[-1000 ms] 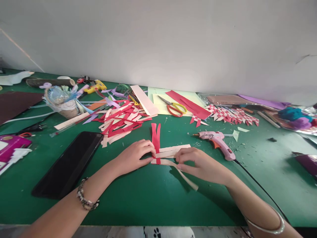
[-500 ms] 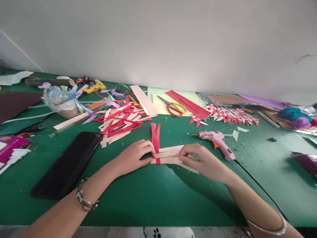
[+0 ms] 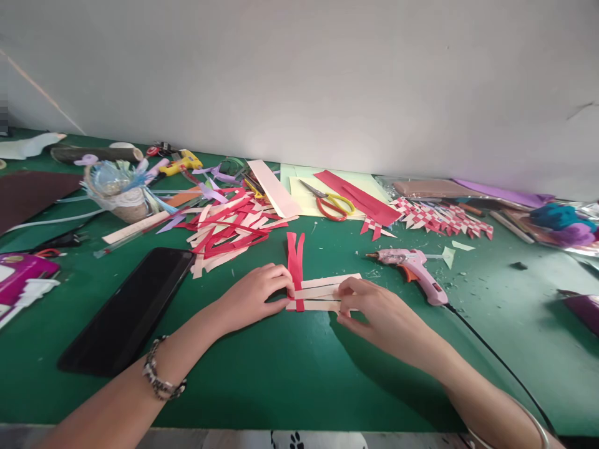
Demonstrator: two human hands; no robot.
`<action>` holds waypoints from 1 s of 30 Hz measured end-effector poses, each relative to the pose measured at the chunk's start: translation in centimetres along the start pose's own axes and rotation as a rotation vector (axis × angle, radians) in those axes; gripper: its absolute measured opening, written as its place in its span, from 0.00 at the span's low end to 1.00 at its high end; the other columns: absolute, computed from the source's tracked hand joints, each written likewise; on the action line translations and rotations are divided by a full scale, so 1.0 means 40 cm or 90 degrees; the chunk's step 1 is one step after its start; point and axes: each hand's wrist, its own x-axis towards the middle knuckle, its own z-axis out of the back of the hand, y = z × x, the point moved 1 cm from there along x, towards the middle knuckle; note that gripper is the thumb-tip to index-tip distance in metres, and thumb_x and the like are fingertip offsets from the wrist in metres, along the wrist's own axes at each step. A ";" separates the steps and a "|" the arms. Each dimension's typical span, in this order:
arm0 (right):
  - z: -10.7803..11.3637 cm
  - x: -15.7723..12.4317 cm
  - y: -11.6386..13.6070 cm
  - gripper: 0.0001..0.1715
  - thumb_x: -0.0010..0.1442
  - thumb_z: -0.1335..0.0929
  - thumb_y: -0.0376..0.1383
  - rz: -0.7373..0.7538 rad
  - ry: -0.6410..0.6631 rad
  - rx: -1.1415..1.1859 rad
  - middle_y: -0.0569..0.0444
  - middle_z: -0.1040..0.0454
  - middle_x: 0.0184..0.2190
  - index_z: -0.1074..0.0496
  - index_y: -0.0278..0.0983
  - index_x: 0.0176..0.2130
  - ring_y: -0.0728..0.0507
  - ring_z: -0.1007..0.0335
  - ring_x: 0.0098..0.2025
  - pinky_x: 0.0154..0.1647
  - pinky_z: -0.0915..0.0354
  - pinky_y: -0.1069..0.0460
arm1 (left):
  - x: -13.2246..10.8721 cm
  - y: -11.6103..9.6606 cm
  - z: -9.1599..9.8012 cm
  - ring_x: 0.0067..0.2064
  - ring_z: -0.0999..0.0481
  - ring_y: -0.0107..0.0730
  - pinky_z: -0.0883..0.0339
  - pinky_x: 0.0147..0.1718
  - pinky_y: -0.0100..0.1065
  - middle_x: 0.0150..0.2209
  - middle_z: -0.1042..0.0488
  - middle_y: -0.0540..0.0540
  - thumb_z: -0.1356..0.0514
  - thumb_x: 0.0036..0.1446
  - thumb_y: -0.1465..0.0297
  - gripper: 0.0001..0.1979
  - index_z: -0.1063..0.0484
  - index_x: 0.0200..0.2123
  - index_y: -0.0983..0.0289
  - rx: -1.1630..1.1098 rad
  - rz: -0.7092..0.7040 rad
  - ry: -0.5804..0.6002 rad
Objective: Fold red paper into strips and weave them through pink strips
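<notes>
Pale pink paper strips (image 3: 322, 291) lie crosswise over and under upright red paper strips (image 3: 294, 259) on the green tabletop. My left hand (image 3: 255, 294) presses its closed fingers on the left end of the crossing, where the red and pale strips meet. Its fingertips partly hide the weave. At the other end my right hand (image 3: 379, 315) has thumb and fingers closed on the pale strips, covering some of their right ends. The top pale strip sticks out past its fingers.
Behind my hands lie a pile of loose strips (image 3: 229, 227), scissors (image 3: 334, 202) and red paper (image 3: 358, 198). A pink glue gun (image 3: 416, 271) with its cord sits to the right, beyond woven red-and-white pieces (image 3: 440, 215). A black phone (image 3: 126, 312) rests at left.
My right hand has shifted slightly lower, its fingers now gripping nearer the lower pale strips, which lie closer together. My left hand stays on the crossing.
</notes>
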 end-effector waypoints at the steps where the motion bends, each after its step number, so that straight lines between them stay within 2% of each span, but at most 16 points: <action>1: -0.005 0.001 0.000 0.09 0.57 0.36 0.32 -0.006 0.010 -0.018 0.53 0.30 0.38 0.30 0.38 0.25 0.45 0.30 0.36 0.35 0.36 0.50 | 0.000 0.001 0.000 0.43 0.34 0.35 0.41 0.40 0.34 0.40 0.32 0.51 0.47 0.59 0.68 0.05 0.32 0.34 0.60 -0.002 0.000 -0.001; 7: -0.026 0.006 0.005 0.02 0.56 0.35 0.31 -0.041 0.047 -0.111 0.52 0.31 0.38 0.33 0.37 0.32 0.46 0.31 0.29 0.30 0.38 0.50 | 0.000 -0.002 0.000 0.43 0.33 0.34 0.41 0.40 0.34 0.39 0.32 0.51 0.46 0.59 0.68 0.04 0.32 0.35 0.60 -0.004 0.010 0.005; 12: -0.028 0.007 -0.002 0.03 0.58 0.37 0.31 -0.026 -0.009 -0.100 0.54 0.27 0.30 0.37 0.37 0.36 0.45 0.31 0.29 0.43 0.43 0.43 | 0.000 -0.005 0.002 0.43 0.33 0.34 0.40 0.40 0.34 0.39 0.31 0.51 0.47 0.59 0.68 0.05 0.32 0.34 0.60 -0.006 0.007 -0.001; 15: -0.024 0.010 -0.017 0.03 0.61 0.39 0.32 -0.038 -0.023 -0.028 0.58 0.27 0.23 0.36 0.37 0.36 0.48 0.34 0.24 0.47 0.48 0.42 | 0.000 -0.004 0.001 0.42 0.33 0.35 0.40 0.40 0.34 0.39 0.31 0.52 0.47 0.59 0.67 0.06 0.32 0.34 0.60 -0.007 0.002 -0.008; 18: -0.019 0.017 -0.038 0.10 0.62 0.39 0.38 -0.038 0.024 0.029 0.61 0.31 0.18 0.34 0.39 0.30 0.49 0.38 0.21 0.45 0.47 0.44 | 0.000 -0.003 0.000 0.43 0.33 0.35 0.40 0.41 0.34 0.40 0.31 0.52 0.48 0.60 0.67 0.07 0.32 0.35 0.59 -0.004 -0.002 -0.008; 22: -0.007 0.026 -0.060 0.18 0.63 0.41 0.40 -0.011 0.082 0.049 0.60 0.33 0.20 0.35 0.38 0.23 0.48 0.37 0.26 0.42 0.45 0.48 | -0.001 -0.004 0.000 0.43 0.33 0.34 0.41 0.41 0.34 0.40 0.31 0.52 0.50 0.61 0.66 0.08 0.32 0.35 0.59 0.010 -0.004 -0.003; 26: 0.009 0.027 -0.061 0.19 0.64 0.44 0.38 0.009 0.088 0.060 0.59 0.34 0.20 0.36 0.38 0.25 0.47 0.36 0.29 0.41 0.44 0.50 | 0.000 -0.006 -0.005 0.43 0.33 0.37 0.41 0.40 0.35 0.40 0.31 0.51 0.43 0.55 0.58 0.11 0.32 0.35 0.59 0.028 0.004 -0.009; 30: 0.012 0.025 -0.059 0.17 0.65 0.45 0.37 0.017 0.066 0.046 0.58 0.31 0.23 0.34 0.39 0.29 0.48 0.36 0.28 0.38 0.44 0.51 | 0.002 -0.007 -0.012 0.41 0.33 0.36 0.41 0.38 0.34 0.39 0.31 0.51 0.43 0.55 0.59 0.11 0.33 0.33 0.60 0.041 0.003 -0.019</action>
